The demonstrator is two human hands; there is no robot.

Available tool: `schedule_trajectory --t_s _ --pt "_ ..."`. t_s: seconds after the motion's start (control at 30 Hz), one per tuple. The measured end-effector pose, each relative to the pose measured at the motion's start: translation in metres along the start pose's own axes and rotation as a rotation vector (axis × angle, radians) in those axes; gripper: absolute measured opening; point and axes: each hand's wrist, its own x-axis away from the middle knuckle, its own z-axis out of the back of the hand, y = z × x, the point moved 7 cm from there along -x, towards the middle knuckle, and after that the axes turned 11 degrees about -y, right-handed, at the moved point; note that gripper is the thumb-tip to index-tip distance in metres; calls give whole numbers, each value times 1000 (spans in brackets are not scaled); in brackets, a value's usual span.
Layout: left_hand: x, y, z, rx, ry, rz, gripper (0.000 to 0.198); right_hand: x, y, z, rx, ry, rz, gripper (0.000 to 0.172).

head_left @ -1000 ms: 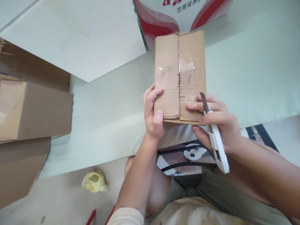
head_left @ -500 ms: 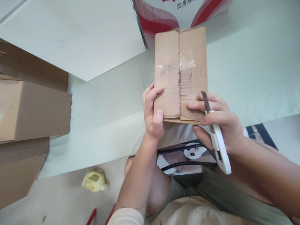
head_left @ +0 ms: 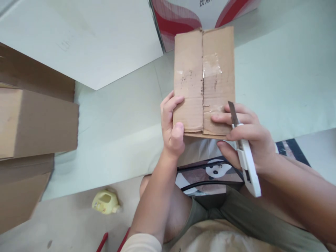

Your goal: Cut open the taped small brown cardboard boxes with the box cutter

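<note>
A small brown cardboard box point(head_left: 188, 112) is held up before me, its two top flaps meeting at a middle seam. Scraps of clear tape point(head_left: 212, 65) cling to the right flap, and dark scuffs mark both flaps. My left hand point(head_left: 173, 122) grips the box's left side, thumb at the near left corner. In my right hand point(head_left: 252, 140) is a white utility knife point(head_left: 248, 168) with its blade out, pointing away from me. Fingers of that same hand rest on the box's right flap and near right edge.
A large white box point(head_left: 78, 45) and a red-and-white carton point(head_left: 178, 21) stand at the back. Brown cardboard boxes point(head_left: 49, 122) are stacked at left. A pale cloth point(head_left: 123, 129) covers the surface. Below are a yellow jug point(head_left: 106, 202) on the floor and a panda-print bag point(head_left: 204, 175).
The box and both hands have shifted very slightly right in view, the box's far end a little higher. The grip on box and knife is the same.
</note>
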Motion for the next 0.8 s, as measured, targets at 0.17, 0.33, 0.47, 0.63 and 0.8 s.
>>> schedule_trajectory --t_s 0.17,0.33,0.47,0.63,0.8 --pt "-1 2 0 -11 0 -33 50 0 1 1 6 17 -10 24" --pt "-1 -1 0 -17 -2 -12 49 1 2 0 -1 28 -20 27" --pt "-1 -1 1 -13 11 -35 52 1 1 0 5 38 -10 28" --pt "0 -1 0 -33 4 -2 53 0 1 0 20 10 -21 24" --pt "0 0 0 -23 -4 -1 50 0 1 1 17 8 -10 29"
